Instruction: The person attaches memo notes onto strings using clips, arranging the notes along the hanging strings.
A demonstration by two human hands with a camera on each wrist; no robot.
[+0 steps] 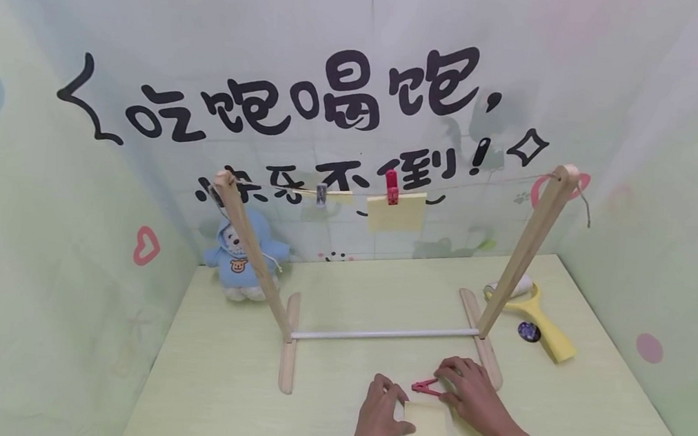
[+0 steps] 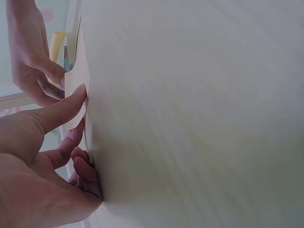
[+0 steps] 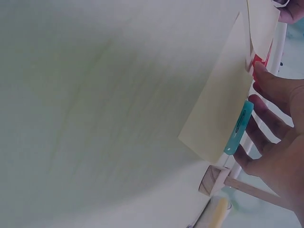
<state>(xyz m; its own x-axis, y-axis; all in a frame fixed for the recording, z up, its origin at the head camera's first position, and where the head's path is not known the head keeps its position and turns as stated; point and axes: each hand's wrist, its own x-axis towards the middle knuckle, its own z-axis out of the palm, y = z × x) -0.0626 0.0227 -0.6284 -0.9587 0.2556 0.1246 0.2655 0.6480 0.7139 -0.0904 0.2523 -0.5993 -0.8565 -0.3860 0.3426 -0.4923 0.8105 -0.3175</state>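
Note:
My left hand pinches the left edge of a pale yellow square of paper at the table's front. In the left wrist view its thumb lies over the paper, a finger behind it. My right hand holds a red clothespin by its handle ends, just above the paper's upper right; the clip end points left. A second pale sheet lies below the right hand in the right wrist view. Beside that sheet, near the fingers, is a teal clip, mostly hidden in the head view.
Behind the hands stands a wooden frame with a white crossbar and a string. A grey clip and a red clothespin hold papers there. A blue plush toy, yellow-handled roller and dark oval object stand around it.

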